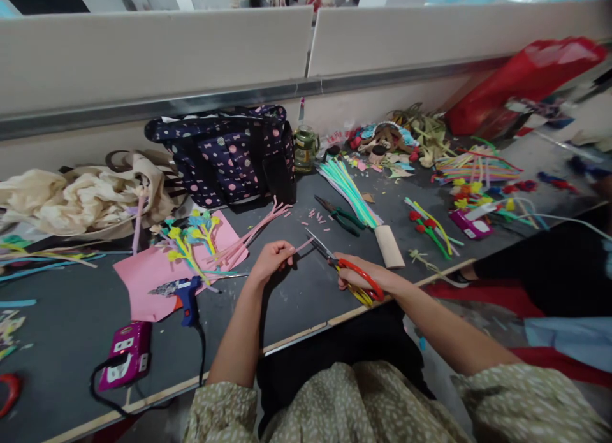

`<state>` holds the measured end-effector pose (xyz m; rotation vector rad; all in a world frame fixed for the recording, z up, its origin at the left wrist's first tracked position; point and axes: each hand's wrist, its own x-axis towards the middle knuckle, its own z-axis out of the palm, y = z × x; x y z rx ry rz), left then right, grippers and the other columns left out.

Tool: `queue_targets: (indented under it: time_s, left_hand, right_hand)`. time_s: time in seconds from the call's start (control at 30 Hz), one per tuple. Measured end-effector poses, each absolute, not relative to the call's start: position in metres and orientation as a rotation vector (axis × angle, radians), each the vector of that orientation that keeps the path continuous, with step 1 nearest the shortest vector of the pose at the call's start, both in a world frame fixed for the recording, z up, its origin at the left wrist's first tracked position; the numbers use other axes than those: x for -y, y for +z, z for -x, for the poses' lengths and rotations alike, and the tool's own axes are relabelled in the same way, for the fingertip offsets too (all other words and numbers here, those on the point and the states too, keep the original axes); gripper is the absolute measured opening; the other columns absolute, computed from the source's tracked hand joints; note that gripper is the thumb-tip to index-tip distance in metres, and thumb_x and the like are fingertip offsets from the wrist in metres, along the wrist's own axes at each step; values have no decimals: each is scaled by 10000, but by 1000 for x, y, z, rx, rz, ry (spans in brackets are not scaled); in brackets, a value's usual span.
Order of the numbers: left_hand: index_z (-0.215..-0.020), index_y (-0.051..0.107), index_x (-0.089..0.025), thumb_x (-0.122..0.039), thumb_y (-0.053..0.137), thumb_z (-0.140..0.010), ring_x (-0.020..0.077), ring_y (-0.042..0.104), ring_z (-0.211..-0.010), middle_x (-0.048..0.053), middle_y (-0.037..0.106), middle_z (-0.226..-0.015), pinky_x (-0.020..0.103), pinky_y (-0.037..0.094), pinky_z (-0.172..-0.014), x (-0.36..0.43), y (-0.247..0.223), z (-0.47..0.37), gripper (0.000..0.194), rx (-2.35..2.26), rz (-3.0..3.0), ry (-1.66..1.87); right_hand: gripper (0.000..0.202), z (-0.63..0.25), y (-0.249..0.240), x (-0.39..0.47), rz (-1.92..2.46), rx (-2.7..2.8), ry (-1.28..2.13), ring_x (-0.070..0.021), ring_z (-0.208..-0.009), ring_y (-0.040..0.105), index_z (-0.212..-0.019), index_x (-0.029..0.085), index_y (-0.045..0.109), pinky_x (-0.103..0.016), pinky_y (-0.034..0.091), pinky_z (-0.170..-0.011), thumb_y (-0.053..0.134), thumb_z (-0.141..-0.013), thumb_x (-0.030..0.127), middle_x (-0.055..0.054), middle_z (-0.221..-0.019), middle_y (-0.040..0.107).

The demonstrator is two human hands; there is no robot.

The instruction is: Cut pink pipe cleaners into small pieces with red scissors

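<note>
Pink stems (261,225) lie fanned just beyond my left grip (273,259), which pinches one end of a short pink strip (303,245). The strip sticks out over the tabletop (299,306), its long axis running right and slightly away from me; its free end meets the scissors (333,260), though I can't tell whether it lies between the parted blades. They point left and away, slanting from my right grip (354,278), curled through the handles.
</note>
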<state>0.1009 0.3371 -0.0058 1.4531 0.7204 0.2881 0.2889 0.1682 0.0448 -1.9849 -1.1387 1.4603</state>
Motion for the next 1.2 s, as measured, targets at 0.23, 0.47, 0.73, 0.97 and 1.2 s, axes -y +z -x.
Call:
queue_targets:
  time_s: [0.23, 0.47, 0.73, 0.97, 1.2]
  left_hand:
    - [-734, 574, -148, -510, 640, -737, 51, 389, -398, -22, 584, -561, 180, 274, -411, -334, -7, -105, 368, -739, -1436, 296]
    - [-738, 579, -143, -524, 629, -743, 49, 388, -395, -23, 579, -552, 177, 261, -409, -331, -7, -107, 384, -724, -1448, 269]
    - [-763, 594, -138, -499, 633, -751, 48, 395, -399, -19, 585, -561, 173, 259, -409, -331, -10, -109, 364, -722, -1441, 249]
    - [-746, 588, -142, -496, 636, -753, 47, 390, -394, -24, 578, -550, 173, 258, -404, -331, -12, -109, 357, -734, -1437, 247]
    - [-769, 603, -144, -498, 629, -760, 49, 385, -392, -26, 568, -551, 174, 265, -400, -332, -15, -110, 355, -735, -1450, 226]
  right_hand:
    - [203, -285, 39, -171, 1988, 1095, 1528, -117, -523, 587, -1003, 211, 481, -164, 423, -442, 465, -804, 179, 13, -646, 623]
    - [226, -282, 43, -173, 1986, 1055, 1549, -98, -457, 535, -1034, 207, 482, -159, 410, -396, 464, -809, 186, 15, -636, 607]
    - [255, -281, 45, -176, 1996, 1055, 1548, -113, -502, 571, -1069, 207, 495, -147, 407, -394, 476, -818, 168, 17, -615, 593]
    - [216, -282, 37, -177, 2027, 1018, 1561, -107, -474, 604, -1068, 219, 511, -140, 407, -386, 490, -853, 223, 21, -635, 592]
    - [143, -282, 31, -174, 2022, 1050, 1534, -79, -411, 583, -1010, 217, 496, -131, 411, -371, 451, -915, 314, 33, -651, 593]
